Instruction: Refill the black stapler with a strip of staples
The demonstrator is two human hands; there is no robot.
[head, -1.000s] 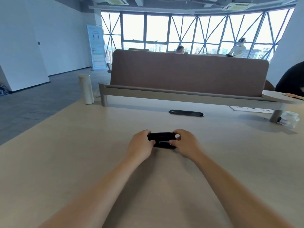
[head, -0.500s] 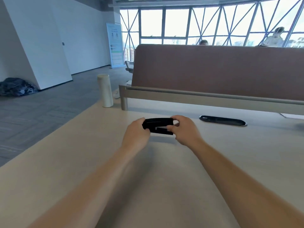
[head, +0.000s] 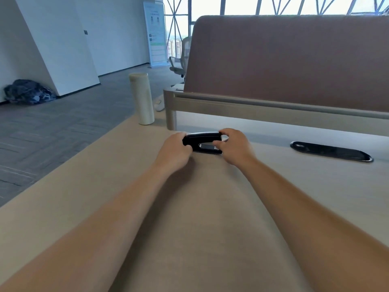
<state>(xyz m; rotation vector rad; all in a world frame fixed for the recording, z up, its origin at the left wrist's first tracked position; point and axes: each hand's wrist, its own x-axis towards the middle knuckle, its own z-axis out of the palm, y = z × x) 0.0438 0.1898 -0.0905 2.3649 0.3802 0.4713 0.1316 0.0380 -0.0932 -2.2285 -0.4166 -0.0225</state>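
Both hands, left hand point(head: 174, 151) and right hand point(head: 235, 145), fingers clamped on the glossy black plastic stapler point(head: 202, 138), prise its top open; no staple strip visible, loading remains.

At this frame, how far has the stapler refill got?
Done: nothing loaded. In hand: left hand and right hand grip the black stapler on the desk, its top slightly raised. Left: opening fully, inserting staples (no strip visible), closing.
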